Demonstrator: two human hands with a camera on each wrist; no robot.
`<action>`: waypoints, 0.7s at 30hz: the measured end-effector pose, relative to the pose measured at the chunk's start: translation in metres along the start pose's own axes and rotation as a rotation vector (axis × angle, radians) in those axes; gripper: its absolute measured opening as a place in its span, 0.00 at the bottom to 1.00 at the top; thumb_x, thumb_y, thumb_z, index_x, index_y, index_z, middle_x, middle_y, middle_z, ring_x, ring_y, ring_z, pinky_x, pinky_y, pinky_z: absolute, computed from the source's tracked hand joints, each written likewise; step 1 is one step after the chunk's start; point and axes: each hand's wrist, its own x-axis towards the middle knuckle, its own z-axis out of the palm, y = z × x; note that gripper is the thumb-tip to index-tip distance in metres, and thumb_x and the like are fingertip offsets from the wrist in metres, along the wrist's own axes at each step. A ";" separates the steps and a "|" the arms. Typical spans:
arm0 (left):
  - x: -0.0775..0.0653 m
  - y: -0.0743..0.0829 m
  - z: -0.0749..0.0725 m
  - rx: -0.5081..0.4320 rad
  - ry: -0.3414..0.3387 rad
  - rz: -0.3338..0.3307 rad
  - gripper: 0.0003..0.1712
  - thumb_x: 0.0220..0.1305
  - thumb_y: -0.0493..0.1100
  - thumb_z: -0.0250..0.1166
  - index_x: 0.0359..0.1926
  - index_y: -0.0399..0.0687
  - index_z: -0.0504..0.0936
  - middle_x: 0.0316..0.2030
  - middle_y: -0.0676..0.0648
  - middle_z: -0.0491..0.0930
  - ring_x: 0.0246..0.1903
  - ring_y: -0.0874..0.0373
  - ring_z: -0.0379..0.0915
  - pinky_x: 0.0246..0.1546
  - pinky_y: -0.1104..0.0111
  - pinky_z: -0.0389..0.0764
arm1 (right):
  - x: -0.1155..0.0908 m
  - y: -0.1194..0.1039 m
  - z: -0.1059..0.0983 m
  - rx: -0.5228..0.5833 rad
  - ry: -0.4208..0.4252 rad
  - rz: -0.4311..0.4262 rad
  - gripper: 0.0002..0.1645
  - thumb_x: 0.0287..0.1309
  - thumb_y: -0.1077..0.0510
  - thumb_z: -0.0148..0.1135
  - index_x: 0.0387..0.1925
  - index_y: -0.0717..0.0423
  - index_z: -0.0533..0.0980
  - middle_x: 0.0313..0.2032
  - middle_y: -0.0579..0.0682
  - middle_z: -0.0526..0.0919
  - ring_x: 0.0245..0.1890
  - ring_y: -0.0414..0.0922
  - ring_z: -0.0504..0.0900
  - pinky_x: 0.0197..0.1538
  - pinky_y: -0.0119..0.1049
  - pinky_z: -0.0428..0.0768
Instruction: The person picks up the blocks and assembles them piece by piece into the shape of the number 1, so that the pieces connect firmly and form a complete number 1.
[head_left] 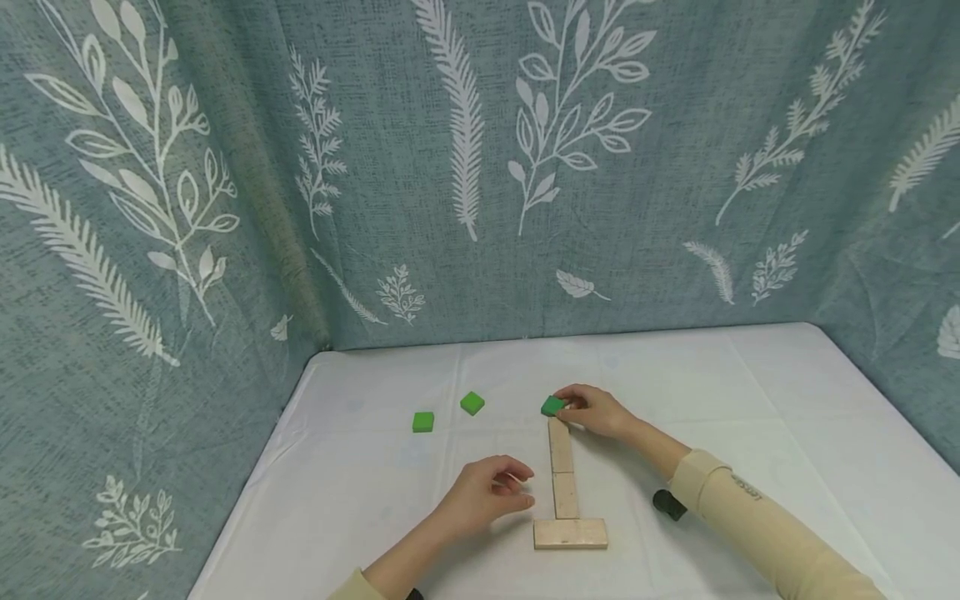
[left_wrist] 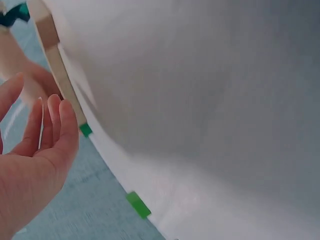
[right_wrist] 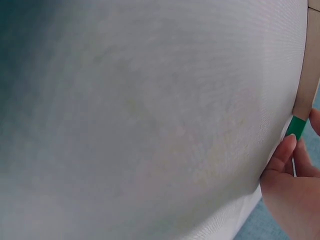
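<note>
My right hand [head_left: 596, 411] pinches a small dark green block [head_left: 552, 406] at the far end of a line of wooden blocks. In the right wrist view the green block [right_wrist: 296, 127] touches, or nearly touches, the end of the wooden line, fingertips on it. Two long wooden blocks [head_left: 561, 446] lie end to end, and a third wooden block [head_left: 570, 534] lies crosswise at their near end. Left of this line my left hand [head_left: 483, 496] hovers with loosely bent fingers and nothing in them; the left wrist view shows the same hand [left_wrist: 37, 170].
Two lighter green blocks, one square-on [head_left: 423, 422] and one turned like a diamond [head_left: 472, 403], lie on the white tablecloth [head_left: 360, 500] to the left. A black object [head_left: 669, 504] is by the right sleeve. A patterned blue-green curtain [head_left: 495, 275] stands behind the table.
</note>
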 end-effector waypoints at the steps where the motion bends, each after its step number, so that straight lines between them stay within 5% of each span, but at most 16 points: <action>1: 0.002 -0.001 -0.002 0.006 0.018 -0.004 0.16 0.58 0.41 0.72 0.46 0.40 0.82 0.41 0.46 0.82 0.39 0.54 0.77 0.42 0.69 0.79 | 0.000 0.000 0.000 0.000 0.000 0.004 0.23 0.63 0.55 0.63 0.56 0.62 0.76 0.38 0.50 0.79 0.39 0.44 0.74 0.39 0.36 0.74; 12: 0.011 -0.008 -0.030 -0.009 0.188 -0.086 0.19 0.58 0.43 0.71 0.49 0.40 0.82 0.46 0.42 0.82 0.43 0.52 0.78 0.42 0.64 0.80 | 0.000 0.003 0.000 0.020 -0.018 -0.004 0.24 0.63 0.55 0.62 0.57 0.63 0.74 0.39 0.50 0.78 0.39 0.44 0.73 0.39 0.36 0.74; 21: 0.015 -0.017 -0.054 -0.044 0.389 -0.142 0.18 0.59 0.39 0.70 0.50 0.40 0.82 0.46 0.42 0.81 0.45 0.50 0.78 0.42 0.65 0.80 | 0.000 0.001 -0.001 0.005 -0.018 0.005 0.24 0.63 0.55 0.62 0.57 0.63 0.74 0.39 0.50 0.78 0.39 0.44 0.73 0.39 0.36 0.74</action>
